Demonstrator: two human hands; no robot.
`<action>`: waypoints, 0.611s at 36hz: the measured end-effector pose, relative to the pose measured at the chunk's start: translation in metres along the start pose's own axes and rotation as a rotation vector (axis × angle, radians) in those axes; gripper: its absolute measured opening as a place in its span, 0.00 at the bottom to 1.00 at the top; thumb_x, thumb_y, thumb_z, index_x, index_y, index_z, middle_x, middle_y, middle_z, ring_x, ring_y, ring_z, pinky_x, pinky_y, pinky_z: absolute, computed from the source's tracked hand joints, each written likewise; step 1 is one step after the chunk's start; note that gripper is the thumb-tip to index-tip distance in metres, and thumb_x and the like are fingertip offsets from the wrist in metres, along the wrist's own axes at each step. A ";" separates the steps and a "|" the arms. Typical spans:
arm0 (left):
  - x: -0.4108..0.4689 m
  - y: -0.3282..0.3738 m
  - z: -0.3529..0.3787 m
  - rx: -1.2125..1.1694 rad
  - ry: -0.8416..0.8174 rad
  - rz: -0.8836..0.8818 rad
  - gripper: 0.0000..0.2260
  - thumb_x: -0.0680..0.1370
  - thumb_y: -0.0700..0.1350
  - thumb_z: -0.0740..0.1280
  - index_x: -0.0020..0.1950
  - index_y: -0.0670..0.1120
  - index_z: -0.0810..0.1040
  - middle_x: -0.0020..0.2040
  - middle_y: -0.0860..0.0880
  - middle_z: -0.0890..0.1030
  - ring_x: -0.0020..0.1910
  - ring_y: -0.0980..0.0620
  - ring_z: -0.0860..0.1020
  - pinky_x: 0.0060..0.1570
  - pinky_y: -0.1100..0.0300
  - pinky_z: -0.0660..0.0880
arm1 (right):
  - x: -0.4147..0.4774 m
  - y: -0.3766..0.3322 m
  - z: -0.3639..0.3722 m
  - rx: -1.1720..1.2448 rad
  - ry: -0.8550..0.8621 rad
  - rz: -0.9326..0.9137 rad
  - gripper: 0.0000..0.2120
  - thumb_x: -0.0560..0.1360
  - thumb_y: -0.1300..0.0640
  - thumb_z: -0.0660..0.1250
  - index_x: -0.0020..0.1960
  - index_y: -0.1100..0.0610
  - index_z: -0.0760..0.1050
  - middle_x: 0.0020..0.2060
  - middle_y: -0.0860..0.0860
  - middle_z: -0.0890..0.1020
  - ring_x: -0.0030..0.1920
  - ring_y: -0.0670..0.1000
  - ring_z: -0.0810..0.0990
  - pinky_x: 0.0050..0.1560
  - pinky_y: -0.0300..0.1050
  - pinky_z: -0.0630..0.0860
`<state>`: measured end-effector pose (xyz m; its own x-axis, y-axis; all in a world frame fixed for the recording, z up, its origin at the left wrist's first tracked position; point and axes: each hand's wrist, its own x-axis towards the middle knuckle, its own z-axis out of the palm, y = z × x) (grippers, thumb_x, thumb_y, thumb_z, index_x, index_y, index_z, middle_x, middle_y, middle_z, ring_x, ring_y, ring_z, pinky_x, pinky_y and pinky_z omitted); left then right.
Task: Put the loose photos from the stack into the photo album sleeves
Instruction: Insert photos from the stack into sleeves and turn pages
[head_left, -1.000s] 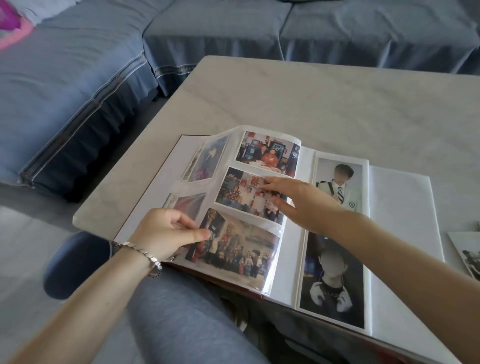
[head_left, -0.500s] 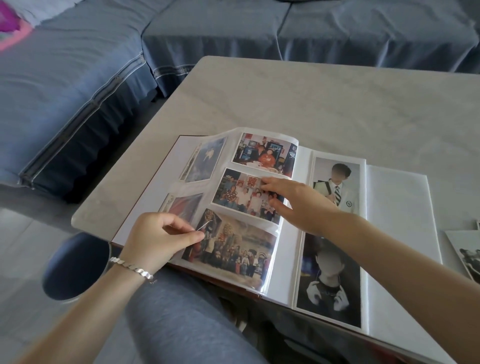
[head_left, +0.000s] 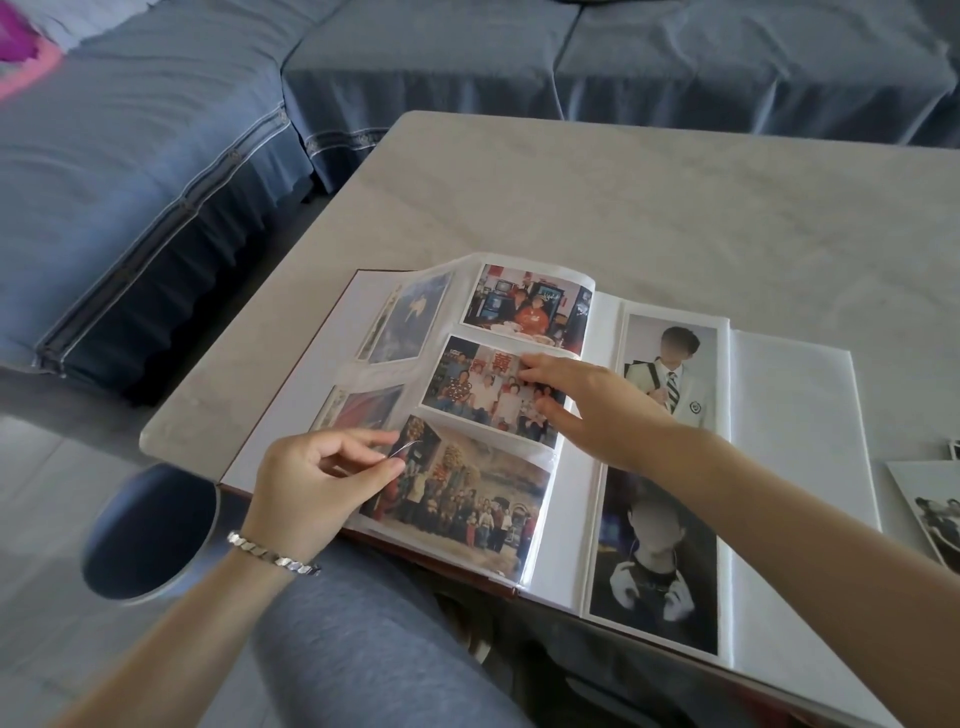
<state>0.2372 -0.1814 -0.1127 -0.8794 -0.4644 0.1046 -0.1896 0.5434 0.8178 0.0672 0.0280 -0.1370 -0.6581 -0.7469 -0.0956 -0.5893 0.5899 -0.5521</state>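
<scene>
Left hand (head_left: 322, 483): thumb and forefinger pinch the near-left edge of the clear plastic sleeve page (head_left: 543, 460), lifting it slightly; a silver link bracelet (head_left: 272, 556) circles the wrist. Right hand (head_left: 592, 410): fingers loosely extended, tips resting on the colour group photo (head_left: 480, 387) in the page's middle sleeve. The open white-paged, red-brown-covered album (head_left: 795, 426) lies on a pale marbled table (head_left: 623, 197). Black-and-white loose prints (head_left: 930, 512) lie right of the album; a blue-grey fabric sofa (head_left: 156, 171) stands beyond it.
</scene>
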 end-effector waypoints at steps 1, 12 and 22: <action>0.000 0.000 0.000 -0.006 0.006 -0.002 0.12 0.64 0.35 0.77 0.30 0.50 0.80 0.39 0.62 0.83 0.33 0.56 0.82 0.33 0.65 0.78 | 0.000 0.000 0.000 0.002 0.001 -0.001 0.20 0.80 0.52 0.58 0.71 0.46 0.65 0.71 0.42 0.66 0.69 0.47 0.67 0.65 0.43 0.68; -0.004 -0.002 0.000 -0.047 0.036 0.010 0.13 0.64 0.35 0.77 0.30 0.54 0.82 0.37 0.58 0.84 0.36 0.57 0.83 0.38 0.69 0.77 | -0.001 0.001 0.001 0.026 0.015 -0.010 0.19 0.80 0.53 0.58 0.70 0.47 0.66 0.70 0.41 0.66 0.68 0.46 0.67 0.64 0.40 0.65; -0.007 0.010 0.001 -0.119 0.108 -0.077 0.07 0.60 0.44 0.77 0.32 0.55 0.83 0.32 0.55 0.83 0.33 0.58 0.82 0.35 0.69 0.77 | -0.001 0.002 0.002 0.043 0.022 -0.010 0.19 0.80 0.53 0.58 0.70 0.47 0.67 0.70 0.41 0.66 0.67 0.46 0.68 0.59 0.35 0.65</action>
<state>0.2413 -0.1721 -0.1056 -0.8112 -0.5771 0.0942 -0.1958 0.4200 0.8862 0.0674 0.0295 -0.1397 -0.6624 -0.7457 -0.0716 -0.5757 0.5679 -0.5882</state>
